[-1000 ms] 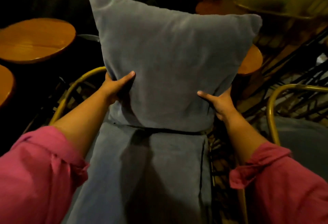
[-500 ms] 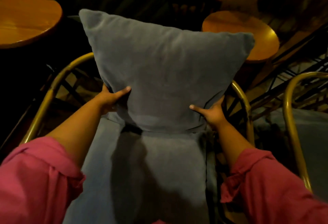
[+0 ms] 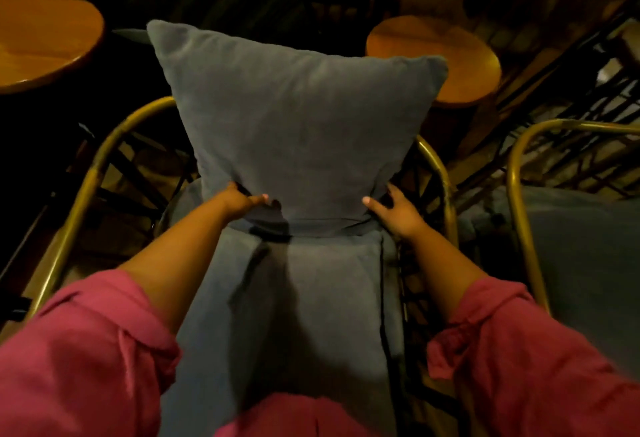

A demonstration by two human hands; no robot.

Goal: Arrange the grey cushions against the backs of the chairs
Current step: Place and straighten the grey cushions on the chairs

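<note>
Both hands, left hand (image 3: pixel 242 202) and right hand (image 3: pixel 398 213), grip the grey cushion (image 3: pixel 301 131) by its lower corners; best to press it squarely upright against the chair back (image 3: pixel 437 173).

Both hands (image 3: pixel 239 201) (image 3: pixel 398 213) grip the upright grey cushion (image 3: pixel 298 131) on the chair (image 3: pixel 86 180).

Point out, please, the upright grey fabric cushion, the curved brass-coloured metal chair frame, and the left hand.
upright grey fabric cushion (image 3: pixel 298 131), head view, middle of its front face
curved brass-coloured metal chair frame (image 3: pixel 86 183), head view, left rail
left hand (image 3: pixel 239 201), head view, back of the hand
</note>
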